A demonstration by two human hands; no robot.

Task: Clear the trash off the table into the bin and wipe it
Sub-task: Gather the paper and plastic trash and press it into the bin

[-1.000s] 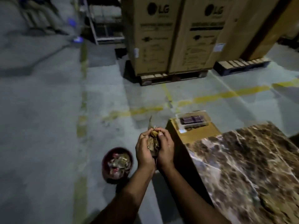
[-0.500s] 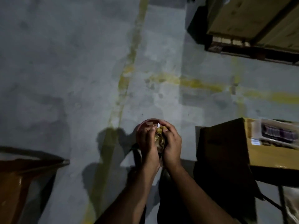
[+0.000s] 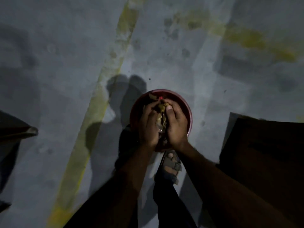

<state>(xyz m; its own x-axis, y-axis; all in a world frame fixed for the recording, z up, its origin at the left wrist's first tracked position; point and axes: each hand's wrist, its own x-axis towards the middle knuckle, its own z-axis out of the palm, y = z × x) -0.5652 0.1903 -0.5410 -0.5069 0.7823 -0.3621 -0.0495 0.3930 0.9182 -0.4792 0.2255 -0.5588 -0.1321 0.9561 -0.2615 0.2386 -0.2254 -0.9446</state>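
We hold crumpled brownish wrapper trash [image 3: 160,116] w/ both hands: left hand [image 3: 148,125] & right hand [image 3: 176,125] pressed together round it, above round red plastic bin [image 3: 189,112], centre frame. Risk: bits fall past rim toward 6 o'clock, onto sandalled foot [image 3: 171,163], if we release unevenly.

bin [image 3: 189,111]: dark red | trash [image 3: 160,111]: olive-brown | floor [image 3: 49,63]: grey, yellow stripe [image 3: 105,83]

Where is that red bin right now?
In the head view the red bin stands on the grey floor just right of centre, directly under the left hand and right hand, which hold crumpled trash over it.
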